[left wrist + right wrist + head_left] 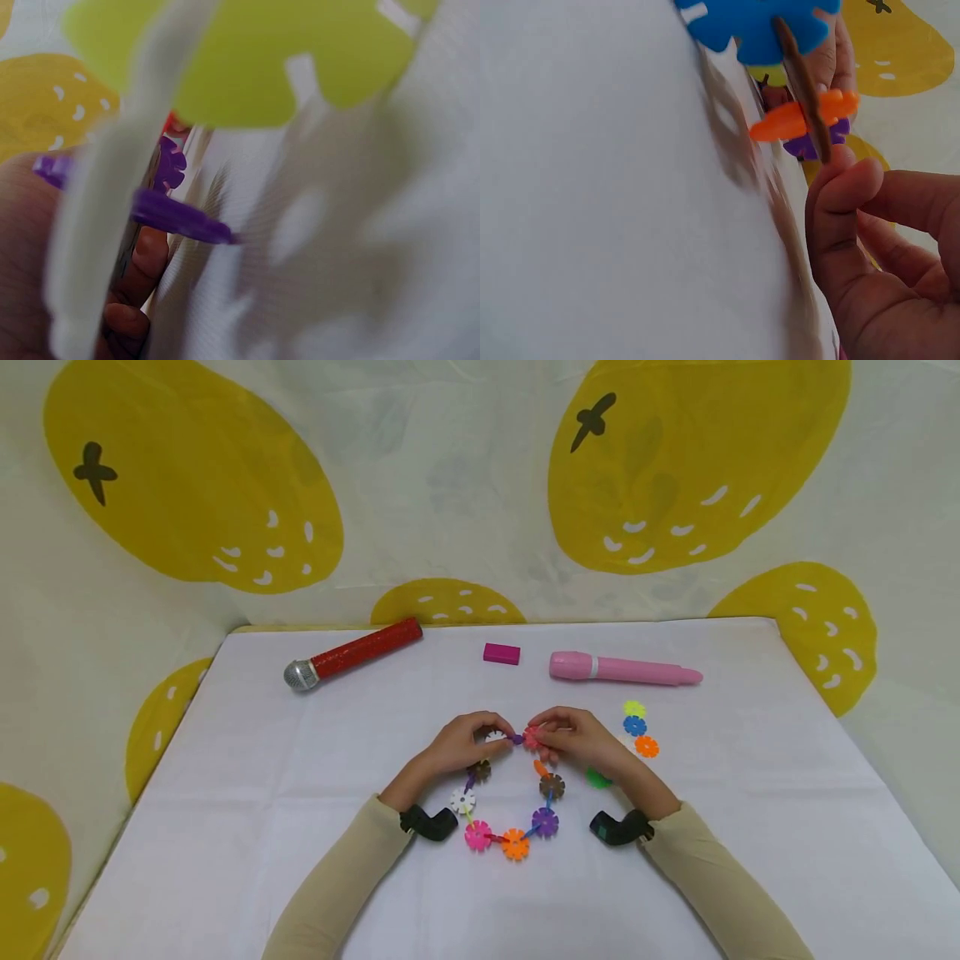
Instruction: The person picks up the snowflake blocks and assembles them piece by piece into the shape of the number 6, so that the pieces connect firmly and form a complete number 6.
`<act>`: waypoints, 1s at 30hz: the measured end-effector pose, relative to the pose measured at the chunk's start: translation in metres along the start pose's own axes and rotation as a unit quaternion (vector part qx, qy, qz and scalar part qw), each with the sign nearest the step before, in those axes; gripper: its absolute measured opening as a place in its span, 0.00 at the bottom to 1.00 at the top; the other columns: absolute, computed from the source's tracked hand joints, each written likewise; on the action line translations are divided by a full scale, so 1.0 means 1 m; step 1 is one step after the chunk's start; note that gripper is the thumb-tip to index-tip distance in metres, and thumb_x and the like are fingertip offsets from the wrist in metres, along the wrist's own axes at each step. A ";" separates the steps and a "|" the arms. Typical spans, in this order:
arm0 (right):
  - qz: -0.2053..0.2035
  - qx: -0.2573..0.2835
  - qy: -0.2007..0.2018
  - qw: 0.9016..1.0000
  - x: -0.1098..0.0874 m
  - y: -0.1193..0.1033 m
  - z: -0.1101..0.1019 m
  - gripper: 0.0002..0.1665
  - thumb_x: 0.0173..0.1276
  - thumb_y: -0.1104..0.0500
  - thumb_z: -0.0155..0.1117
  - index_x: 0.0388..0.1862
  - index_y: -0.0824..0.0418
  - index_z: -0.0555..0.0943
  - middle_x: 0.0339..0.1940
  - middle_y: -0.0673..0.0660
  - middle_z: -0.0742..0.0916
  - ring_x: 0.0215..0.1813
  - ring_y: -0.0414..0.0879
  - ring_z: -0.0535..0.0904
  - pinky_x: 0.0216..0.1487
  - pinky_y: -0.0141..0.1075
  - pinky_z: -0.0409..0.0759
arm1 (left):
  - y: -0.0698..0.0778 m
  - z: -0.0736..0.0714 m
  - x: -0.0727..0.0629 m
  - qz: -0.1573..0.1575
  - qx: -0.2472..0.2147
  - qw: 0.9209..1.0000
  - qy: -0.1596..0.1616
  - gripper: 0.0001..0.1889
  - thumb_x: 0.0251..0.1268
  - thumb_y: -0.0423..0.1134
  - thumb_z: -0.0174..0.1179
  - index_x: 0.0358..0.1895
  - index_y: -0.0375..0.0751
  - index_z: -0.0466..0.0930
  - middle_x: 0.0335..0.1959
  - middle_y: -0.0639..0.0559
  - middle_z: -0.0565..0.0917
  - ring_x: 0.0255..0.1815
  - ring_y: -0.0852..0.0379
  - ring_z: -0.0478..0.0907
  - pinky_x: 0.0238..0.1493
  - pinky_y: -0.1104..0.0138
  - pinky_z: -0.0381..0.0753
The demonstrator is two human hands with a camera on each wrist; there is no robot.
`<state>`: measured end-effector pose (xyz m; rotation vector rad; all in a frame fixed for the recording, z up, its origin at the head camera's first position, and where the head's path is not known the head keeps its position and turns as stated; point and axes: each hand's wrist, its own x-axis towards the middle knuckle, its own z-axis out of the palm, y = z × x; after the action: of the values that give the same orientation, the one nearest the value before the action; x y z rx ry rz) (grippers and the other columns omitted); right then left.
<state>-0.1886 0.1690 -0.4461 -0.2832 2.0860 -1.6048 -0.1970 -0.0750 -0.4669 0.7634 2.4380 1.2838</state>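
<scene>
A loop of notched snowflake discs (515, 844) in several colours lies on the white table, linked edge to edge. At its far side my left hand (459, 743) pinches the chain by a white disc (494, 737) and a purple disc (517, 740). Opposite, my right hand (588, 745) pinches a red disc (532, 737) between thumb and fingers, right beside the purple one. Below that hand are an orange disc (541, 768) and a brown disc (552, 786). Large and close in the right wrist view is a blue disc (761, 30); a yellow-green disc (232, 67) fills the left wrist view's top.
Loose yellow (634, 708), blue and orange discs (647, 747) lie right of my right hand, with a green disc (597, 778) by its wrist. Farther back are a red microphone (367, 647), a magenta block (502, 653) and a pink microphone-shaped stick (630, 670).
</scene>
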 end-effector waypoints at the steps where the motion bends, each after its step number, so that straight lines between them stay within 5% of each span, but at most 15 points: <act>1: 0.003 0.007 0.001 1.000 0.001 0.000 0.002 0.18 0.73 0.63 0.58 0.57 0.73 0.74 0.35 0.60 0.84 0.29 0.44 0.80 0.36 0.31 0.81 | 0.000 0.000 0.000 0.001 -0.002 1.000 0.000 0.08 0.67 0.42 0.62 0.47 0.49 0.84 0.47 0.56 0.84 0.49 0.58 0.76 0.57 0.63 0.73; 19: 0.033 0.099 0.044 0.994 0.007 0.001 0.015 0.16 0.71 0.70 0.57 0.54 0.78 0.72 0.32 0.55 0.85 0.26 0.41 0.80 0.35 0.29 0.82 | 0.001 0.002 0.003 -0.007 -0.049 0.998 0.026 0.05 0.65 0.39 0.64 0.40 0.43 0.85 0.42 0.54 0.85 0.46 0.58 0.76 0.56 0.62 0.73; 26: 0.023 0.013 0.030 0.999 0.001 -0.003 0.014 0.20 0.71 0.61 0.61 0.56 0.72 0.72 0.34 0.59 0.86 0.28 0.45 0.81 0.36 0.31 0.82 | 0.003 0.002 0.001 -0.016 -0.036 0.999 0.024 0.06 0.65 0.40 0.64 0.42 0.46 0.85 0.43 0.55 0.84 0.45 0.58 0.75 0.54 0.64 0.73; 30: 0.016 -0.052 0.014 0.998 -0.007 -0.003 0.013 0.22 0.69 0.55 0.64 0.49 0.69 0.69 0.28 0.58 0.84 0.26 0.46 0.79 0.32 0.32 0.78 | 0.002 0.002 0.001 -0.021 -0.035 0.999 0.027 0.06 0.65 0.39 0.64 0.43 0.45 0.84 0.44 0.54 0.84 0.46 0.56 0.75 0.54 0.64 0.74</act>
<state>-0.1767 0.1600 -0.4439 -0.2634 2.1886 -1.4917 -0.1959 -0.0723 -0.4665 0.6656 2.4220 1.3834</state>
